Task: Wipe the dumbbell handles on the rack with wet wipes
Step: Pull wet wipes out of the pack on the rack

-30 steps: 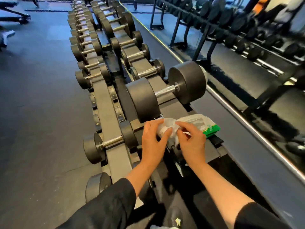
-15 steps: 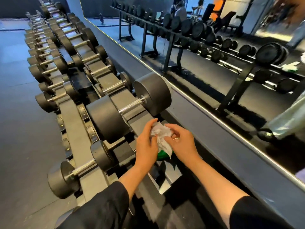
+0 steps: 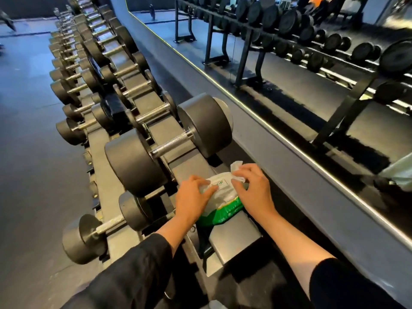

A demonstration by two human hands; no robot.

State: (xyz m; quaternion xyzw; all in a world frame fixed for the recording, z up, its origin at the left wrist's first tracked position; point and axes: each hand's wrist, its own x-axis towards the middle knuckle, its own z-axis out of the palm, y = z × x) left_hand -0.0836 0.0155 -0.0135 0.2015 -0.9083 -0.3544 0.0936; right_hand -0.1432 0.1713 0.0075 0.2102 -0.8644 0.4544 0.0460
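While the pack (image 3: 219, 202) of wet wipes lies on the near end of the rack's (image 3: 236, 241) upper tier, both hands rest on top of it. Left hand (image 3: 191, 198): fingers spread and nearly straight, pressing flat on the left half of the pack, gripping nothing. Right hand (image 3: 253, 189): fingers bent, pinching a white wipe (image 3: 236, 167) at the far edge of the pack; part of the wipe sticks out beyond the fingertips. Pack itself white on top with a small label, green along the near side.

Just beyond the pack, a big dumbbell (image 3: 168, 144) sits across the same tier, its knurled steel handle (image 3: 171, 143) bare and apart from both hands. On the lower tier, left of the left forearm, a small dumbbell (image 3: 104, 228) with a short steel handle. Further away, two long rows of dumbbells running off to the far end of the room, all lying on the rack. To the right, a wall mirror (image 3: 289, 85) reflecting another rack with dumbbells. Dark sleeves (image 3: 133, 275) on both forearms, pushed up from the wrists. Grey floor (image 3: 29, 163) on the left.
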